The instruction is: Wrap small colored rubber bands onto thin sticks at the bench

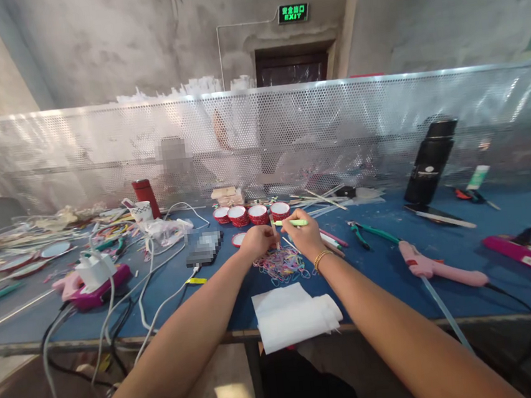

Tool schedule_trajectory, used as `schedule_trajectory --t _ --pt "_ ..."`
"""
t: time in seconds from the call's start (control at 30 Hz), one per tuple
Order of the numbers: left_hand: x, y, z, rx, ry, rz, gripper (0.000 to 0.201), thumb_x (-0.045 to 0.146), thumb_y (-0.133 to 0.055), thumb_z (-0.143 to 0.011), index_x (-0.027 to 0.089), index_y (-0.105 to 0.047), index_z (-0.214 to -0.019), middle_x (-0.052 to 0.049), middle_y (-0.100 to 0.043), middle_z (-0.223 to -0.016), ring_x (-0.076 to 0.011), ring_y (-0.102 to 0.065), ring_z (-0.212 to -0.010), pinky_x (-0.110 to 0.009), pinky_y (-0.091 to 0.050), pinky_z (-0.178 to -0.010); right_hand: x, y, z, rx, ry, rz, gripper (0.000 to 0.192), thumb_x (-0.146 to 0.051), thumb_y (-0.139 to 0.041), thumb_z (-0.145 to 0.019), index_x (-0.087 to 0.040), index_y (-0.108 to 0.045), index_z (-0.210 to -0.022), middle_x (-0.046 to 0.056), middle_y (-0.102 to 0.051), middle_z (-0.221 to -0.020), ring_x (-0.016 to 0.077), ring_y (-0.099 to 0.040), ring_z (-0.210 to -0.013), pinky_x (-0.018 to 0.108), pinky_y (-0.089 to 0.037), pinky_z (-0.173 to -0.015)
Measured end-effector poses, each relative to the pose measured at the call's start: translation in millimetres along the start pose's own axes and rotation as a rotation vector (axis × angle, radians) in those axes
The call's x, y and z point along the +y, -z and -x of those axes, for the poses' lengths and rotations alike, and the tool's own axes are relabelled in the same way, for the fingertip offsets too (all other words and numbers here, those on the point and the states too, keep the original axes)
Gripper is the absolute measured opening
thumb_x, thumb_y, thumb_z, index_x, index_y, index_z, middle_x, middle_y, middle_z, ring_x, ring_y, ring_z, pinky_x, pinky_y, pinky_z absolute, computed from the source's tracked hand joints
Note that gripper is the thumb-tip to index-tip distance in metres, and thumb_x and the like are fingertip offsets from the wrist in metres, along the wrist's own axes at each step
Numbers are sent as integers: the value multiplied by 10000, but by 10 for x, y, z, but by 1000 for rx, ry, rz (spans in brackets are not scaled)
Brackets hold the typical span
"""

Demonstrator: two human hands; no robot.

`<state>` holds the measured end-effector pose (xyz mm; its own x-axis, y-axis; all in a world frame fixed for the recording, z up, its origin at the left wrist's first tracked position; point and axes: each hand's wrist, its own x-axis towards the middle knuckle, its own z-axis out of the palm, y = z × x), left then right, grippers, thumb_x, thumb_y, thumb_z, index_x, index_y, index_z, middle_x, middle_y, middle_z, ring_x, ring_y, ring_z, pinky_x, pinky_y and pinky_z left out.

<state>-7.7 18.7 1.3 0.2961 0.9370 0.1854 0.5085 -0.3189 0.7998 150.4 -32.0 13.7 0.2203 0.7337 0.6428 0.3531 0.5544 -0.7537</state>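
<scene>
My left hand is closed around a narrow, upright wooden stick. Just to its right, my right hand grips a yellow-green marker, whose tip points left at the stick. Whether the tip touches the wood is too small to tell. Below both hands lies a heap of thin coloured loops, like small rubber bands. Stacks of red-rimmed, white-faced round pieces stand just beyond my hands. A folded white cloth or paper hangs over the table's front edge.
A phone and cables lie left, near a purple power strip. On the right are green-handled pliers, a pink glue gun, another power strip and a black flask. A perforated metal screen closes the back.
</scene>
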Motion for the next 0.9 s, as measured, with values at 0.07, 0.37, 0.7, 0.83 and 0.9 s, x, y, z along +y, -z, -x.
schedule_trajectory --t 0.07,0.37,0.7,0.83,0.9 --pt "-5 -12 -9 -7 33 48 165 301 -756 -792 153 -717 -731 -13 -700 -669 -125 -642 -635 -207 -503 -622 16 6 -15 32 -8 23 153 -356 -598 -748 -252 -541 -652 9 -685 -629 189 -612 -621 293 -441 -637" --pt "-19 -2 -8 12 46 45 106 260 -778 -760 160 -746 -742 -20 -707 -654 -139 -649 -635 -218 -521 -627 -15 -2 6 17 -7 -26 152 -336 -593 -737 -252 -538 -623 5 -680 -609 181 -589 -597 291 -435 -621" --pt "-44 -18 -21 -19 8 95 85 193 -685 -808 149 -711 -741 -10 -697 -669 -117 -638 -617 -195 -495 -597 26 -11 -6 26 -14 -21 154 -364 -597 -746 -253 -547 -651 10 -687 -643 194 -611 -643 303 -445 -659" --pt "-47 -12 -25 -32 11 101 80 196 -689 -805 153 -714 -743 -22 -711 -700 -131 -663 -647 -208 -507 -625 37 6 -16 78 -31 -28 157 -353 -596 -735 -258 -529 -629 8 -679 -624 192 -599 -630 307 -443 -661" --pt "-72 -11 -37 -23 -6 64 90 213 -686 -812 157 -726 -753 -21 -712 -693 -134 -662 -646 -209 -500 -621 32 1 -7 57 -26 -46 152 -354 -596 -737 -258 -541 -633 5 -679 -616 190 -594 -615 303 -440 -646"
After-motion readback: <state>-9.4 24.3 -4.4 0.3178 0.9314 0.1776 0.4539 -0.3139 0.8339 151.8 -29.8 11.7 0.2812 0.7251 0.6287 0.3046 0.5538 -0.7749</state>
